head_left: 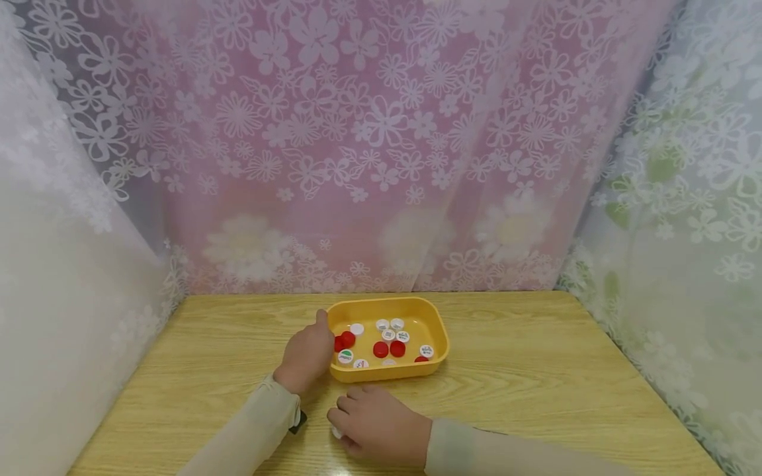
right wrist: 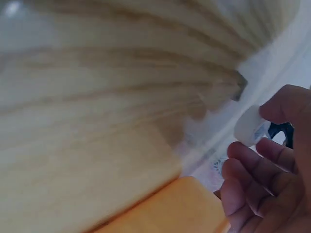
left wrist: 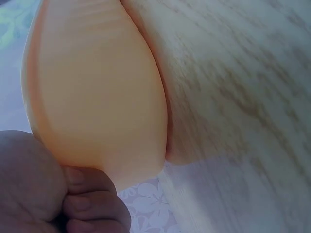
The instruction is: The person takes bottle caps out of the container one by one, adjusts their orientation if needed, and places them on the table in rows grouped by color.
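Observation:
A yellow plastic tray sits on the table with several red bottle caps and white bottle caps inside, some of them printed. My left hand grips the tray's left side; in the left wrist view its fingers are curled against the tray wall. In front of the tray, close over the table, my right hand pinches a white bottle cap between thumb and fingers. Only a sliver of this cap shows in the head view.
The wood-grain table extends to both sides of the tray. A flowered pink curtain hangs behind it, with pale flowered sheets at the left and right. A dark band shows at the left wrist.

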The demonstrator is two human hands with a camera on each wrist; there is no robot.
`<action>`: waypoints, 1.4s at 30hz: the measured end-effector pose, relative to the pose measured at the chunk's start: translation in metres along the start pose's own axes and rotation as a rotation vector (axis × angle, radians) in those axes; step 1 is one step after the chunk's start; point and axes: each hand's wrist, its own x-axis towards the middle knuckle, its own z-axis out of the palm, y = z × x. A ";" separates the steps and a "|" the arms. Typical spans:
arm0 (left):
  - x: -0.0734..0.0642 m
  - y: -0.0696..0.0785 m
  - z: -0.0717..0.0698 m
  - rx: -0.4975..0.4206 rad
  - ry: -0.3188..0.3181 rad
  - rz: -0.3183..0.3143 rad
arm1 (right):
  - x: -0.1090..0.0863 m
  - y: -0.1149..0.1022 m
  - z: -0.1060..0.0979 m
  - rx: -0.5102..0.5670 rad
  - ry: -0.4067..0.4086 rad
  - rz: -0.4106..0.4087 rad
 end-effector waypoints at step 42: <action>-0.001 0.003 -0.006 0.031 -0.025 -0.004 | -0.006 0.105 -0.063 0.501 0.094 0.435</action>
